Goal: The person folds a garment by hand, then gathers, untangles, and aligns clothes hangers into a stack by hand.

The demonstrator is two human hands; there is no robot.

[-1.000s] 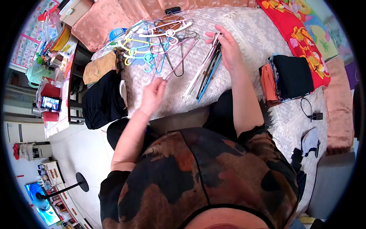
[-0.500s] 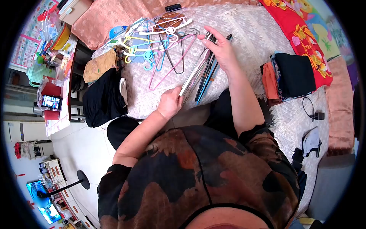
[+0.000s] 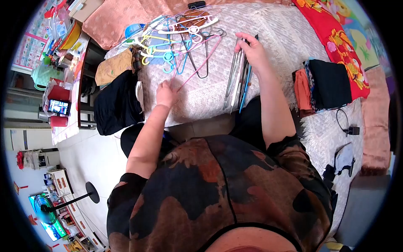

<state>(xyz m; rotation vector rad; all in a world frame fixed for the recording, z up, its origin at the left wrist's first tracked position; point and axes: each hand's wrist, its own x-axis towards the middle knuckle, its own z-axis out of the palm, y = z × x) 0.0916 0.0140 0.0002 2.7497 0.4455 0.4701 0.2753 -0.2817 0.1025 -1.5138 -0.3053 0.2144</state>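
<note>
My right hand (image 3: pixel 253 51) is closed round the upper ends of a bundle of hangers (image 3: pixel 238 82), dark, white and blue, hanging toward the bed's front edge. My left hand (image 3: pixel 166 93) is at the lower end of a pink hanger (image 3: pixel 197 69), its fingers curled at that hanger's corner. Past my left hand lies a loose pile of hangers: a white one (image 3: pixel 194 29), yellow and blue ones (image 3: pixel 168 56), and a dark one (image 3: pixel 203 77). How firmly the left fingers grip the pink hanger is hard to see.
Dark folded clothes (image 3: pixel 119 103) and a tan folded cloth (image 3: pixel 115 68) lie left of the hangers. Another folded stack (image 3: pixel 331 84) is at the right, beside a red floral cloth (image 3: pixel 336 46). A charger with a cable (image 3: pixel 352 130) lies nearer. A phone (image 3: pixel 58 107) stands on the side table.
My left hand went to the bundle, then moved back left to the pink hanger. My right hand's fingers have closed in on the bundle, which now hangs more upright.
</note>
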